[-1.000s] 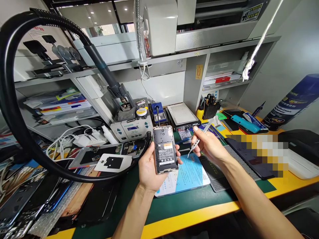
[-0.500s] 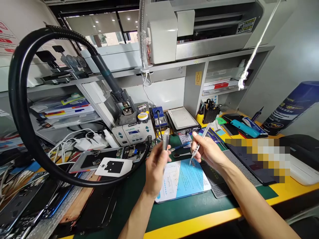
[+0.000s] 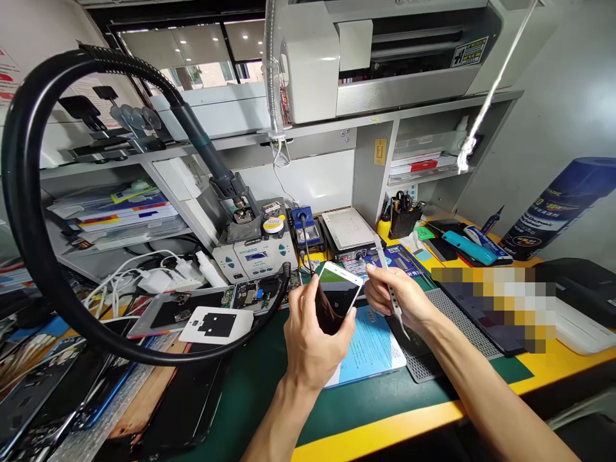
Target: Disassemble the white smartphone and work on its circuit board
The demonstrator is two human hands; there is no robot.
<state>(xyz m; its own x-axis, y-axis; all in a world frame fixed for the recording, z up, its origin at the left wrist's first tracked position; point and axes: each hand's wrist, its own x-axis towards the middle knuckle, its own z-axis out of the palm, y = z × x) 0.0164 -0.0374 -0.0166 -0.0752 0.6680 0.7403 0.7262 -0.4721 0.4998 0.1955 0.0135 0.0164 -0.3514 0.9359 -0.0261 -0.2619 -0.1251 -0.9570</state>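
My left hand [image 3: 312, 340] grips a white-framed smartphone [image 3: 335, 301] by its two long edges, fingers on one side and thumb on the other. The phone is tilted up, its dark glossy front showing, above a blue and white printed sheet or box [image 3: 373, 346]. Close by on the right, my right hand [image 3: 397, 289] is closed around silver tweezers [image 3: 395, 307] with small holes along the body. Their curved tip points down toward the table edge, apart from the phone. Part of the tweezers is hidden by my fingers.
A thick black hose [image 3: 19, 237] loops across the left side. Behind the hands stand a hot-air station [image 3: 255, 256] and a soldering iron holder [image 3: 303, 221]. Phone parts [image 3: 216, 324] lie left; a perforated grey mat [image 3: 436, 359] and a blue spray can [image 3: 558, 212] are right.
My left hand has turned the phone from edge-on to show its front. In my right hand the tweezers have swung, so the curved tip now points right and down, away from the sheet.
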